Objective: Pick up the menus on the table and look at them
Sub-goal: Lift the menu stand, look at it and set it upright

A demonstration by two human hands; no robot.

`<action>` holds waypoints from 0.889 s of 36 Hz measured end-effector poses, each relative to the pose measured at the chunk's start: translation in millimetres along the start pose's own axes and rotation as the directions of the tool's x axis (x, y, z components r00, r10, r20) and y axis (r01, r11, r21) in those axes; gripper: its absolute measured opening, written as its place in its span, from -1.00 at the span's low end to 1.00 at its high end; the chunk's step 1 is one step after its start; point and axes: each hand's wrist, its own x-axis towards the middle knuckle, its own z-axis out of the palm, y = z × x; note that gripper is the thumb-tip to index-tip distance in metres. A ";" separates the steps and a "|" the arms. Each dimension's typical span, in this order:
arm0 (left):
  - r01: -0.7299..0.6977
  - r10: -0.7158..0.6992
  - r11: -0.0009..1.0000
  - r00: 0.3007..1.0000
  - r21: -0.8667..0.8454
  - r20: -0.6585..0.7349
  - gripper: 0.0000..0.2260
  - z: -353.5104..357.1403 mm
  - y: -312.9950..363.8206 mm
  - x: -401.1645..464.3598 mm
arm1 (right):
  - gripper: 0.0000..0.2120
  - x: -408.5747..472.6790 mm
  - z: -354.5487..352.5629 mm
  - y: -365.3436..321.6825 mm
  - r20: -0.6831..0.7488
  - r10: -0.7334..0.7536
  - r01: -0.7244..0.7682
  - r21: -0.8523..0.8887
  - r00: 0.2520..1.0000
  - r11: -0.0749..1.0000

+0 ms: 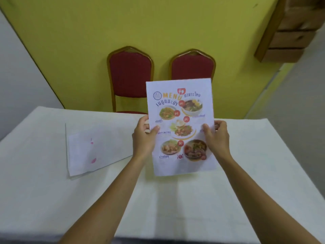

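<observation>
While upright above the table [193, 199], the menu [180, 125] sits gripped between left hand [144, 136] and right hand [217, 136].

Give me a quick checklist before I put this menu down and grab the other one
1. Held menu gripped on both edges: ok, left hand and right hand each pinch a side.
2. Printed side faces you: ok.
3. Other menu lies on the table, within view at your left: ok.
4. Its printed side faces up: not ok, only faint show-through.
5. Bare cloth to set this one down: ok.
6. More sheets under the other menu: cannot tell.
</observation>
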 end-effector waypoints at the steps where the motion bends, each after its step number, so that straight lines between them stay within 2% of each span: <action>1: -0.019 0.019 1.000 1.000 0.004 0.006 -0.65 3.1 3.6 0.5 | -0.68 0.3 -4.7 2.0 -0.010 -0.003 0.003 0.001 1.000 1.000; 6: -0.074 0.073 0.997 0.995 0.019 0.068 -0.84 14.6 7.8 -1.6 | -0.72 -6.7 -21.8 13.7 -0.029 0.014 -0.014 0.007 0.999 1.000; 13: -0.086 0.076 0.995 0.986 0.059 0.146 -0.86 25.8 -3.1 -5.3 | -0.71 -19.8 -30.1 28.5 -0.042 0.032 -0.031 0.008 0.999 0.999; 24: -0.092 0.079 0.994 0.982 0.067 0.168 -0.84 31.0 -9.9 1.1 | -0.77 -20.7 -30.5 31.7 -0.035 0.027 -0.028 -0.031 0.999 0.999; 32: -0.086 0.071 0.994 0.981 0.072 0.183 -0.86 30.0 -13.0 -0.1 | -0.77 -23.0 -30.5 32.4 -0.006 0.049 -0.049 0.004 0.999 0.999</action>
